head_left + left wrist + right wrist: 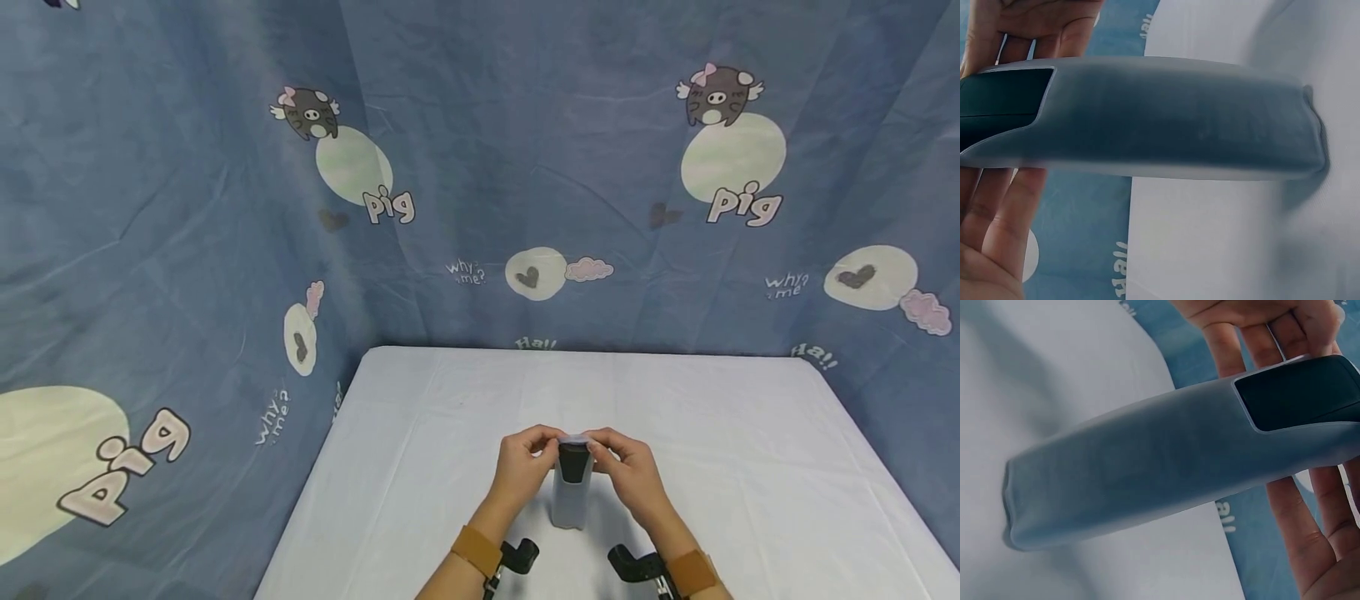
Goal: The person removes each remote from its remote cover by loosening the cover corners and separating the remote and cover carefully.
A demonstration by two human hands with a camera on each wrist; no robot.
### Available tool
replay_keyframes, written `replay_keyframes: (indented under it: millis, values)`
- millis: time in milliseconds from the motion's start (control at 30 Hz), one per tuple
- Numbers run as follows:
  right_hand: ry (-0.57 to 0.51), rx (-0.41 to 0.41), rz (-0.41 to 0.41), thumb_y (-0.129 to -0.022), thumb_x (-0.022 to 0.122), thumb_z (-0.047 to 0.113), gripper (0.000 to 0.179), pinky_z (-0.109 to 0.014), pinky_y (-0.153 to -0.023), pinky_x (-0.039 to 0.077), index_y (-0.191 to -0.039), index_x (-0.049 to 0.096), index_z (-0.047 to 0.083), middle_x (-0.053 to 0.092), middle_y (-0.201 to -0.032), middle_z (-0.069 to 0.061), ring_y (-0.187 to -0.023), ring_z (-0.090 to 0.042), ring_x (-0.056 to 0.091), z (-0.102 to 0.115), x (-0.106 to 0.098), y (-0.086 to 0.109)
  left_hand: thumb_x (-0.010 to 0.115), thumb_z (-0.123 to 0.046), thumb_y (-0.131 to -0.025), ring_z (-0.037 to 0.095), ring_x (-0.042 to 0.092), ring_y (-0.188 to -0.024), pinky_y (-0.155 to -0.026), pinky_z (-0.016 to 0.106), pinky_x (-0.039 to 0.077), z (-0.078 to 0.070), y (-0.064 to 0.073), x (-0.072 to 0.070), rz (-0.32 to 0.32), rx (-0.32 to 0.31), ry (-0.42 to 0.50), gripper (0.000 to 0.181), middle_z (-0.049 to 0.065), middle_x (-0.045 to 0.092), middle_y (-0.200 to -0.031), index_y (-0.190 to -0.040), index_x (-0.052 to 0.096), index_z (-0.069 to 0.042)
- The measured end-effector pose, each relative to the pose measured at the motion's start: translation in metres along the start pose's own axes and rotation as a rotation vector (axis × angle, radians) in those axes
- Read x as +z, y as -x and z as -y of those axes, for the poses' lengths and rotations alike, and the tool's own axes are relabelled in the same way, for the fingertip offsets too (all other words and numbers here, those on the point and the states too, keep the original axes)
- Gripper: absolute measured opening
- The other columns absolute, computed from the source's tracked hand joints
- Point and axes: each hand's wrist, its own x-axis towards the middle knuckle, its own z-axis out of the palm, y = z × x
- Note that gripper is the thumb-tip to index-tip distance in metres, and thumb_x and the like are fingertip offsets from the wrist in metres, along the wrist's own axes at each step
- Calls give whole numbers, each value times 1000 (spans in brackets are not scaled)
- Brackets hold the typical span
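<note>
A tall, narrow frosted sleeve [568, 505] stands upright on the white table, its lower end on the cloth. Through the cut-out near its top shows a smooth dark piece [573, 463] with a fine seam across it. My left hand [519, 468] pinches the upper left edge between thumb and fingers. Opposite it, my right hand [632, 473] pinches the upper right edge. In the left wrist view the frosted sleeve [1179, 119] spans the picture, with fingers on both long sides. The right wrist view shows the frosted sleeve [1129, 469] slanted; its top end is out of frame.
A white cloth covers the table [420, 408]. Behind it and along the left hangs a blue curtain [480, 150] printed with pigs and lettering. Black wrist devices [519, 556] on brown straps [477, 552] stick out close to the sleeve's base.
</note>
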Motion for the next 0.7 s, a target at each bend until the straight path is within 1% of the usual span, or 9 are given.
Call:
replay_keyframes:
  millis: [167,333,533,700]
  values:
    - [1,84,-7,-99,60,9,18,-27,-75,61,-109,72,-1,72,-106,-17,-92,-2,67,1,2,-1,59,-5,-95,8,71,-89,-66,20,60,1,0,-1,23,-20,-2,16,10,76,-99,-95,75,-8]
    - [3,160,-42,-99,59,8,19,-25,-75,60,-110,71,-2,73,-108,-16,-91,-2,68,1,5,-2,60,-6,-97,7,69,-86,-66,20,59,-2,-1,1,33,-49,-2,15,9,75,-100,-97,74,-9]
    - [-26,184,-73,-100,59,10,21,-26,-75,60,-111,70,-4,74,-105,-14,-89,-3,68,1,6,-1,59,-8,-99,7,67,-86,-70,21,59,-3,-1,2,46,-62,6,15,9,74,-103,-101,74,-9]
    - [-69,200,-90,-100,60,11,22,-26,-74,60,-110,69,-7,74,-98,-5,-87,-4,69,1,5,-1,61,-9,-99,6,69,-90,-74,20,59,1,1,4,54,-53,1,16,8,75,-107,-107,75,-11]
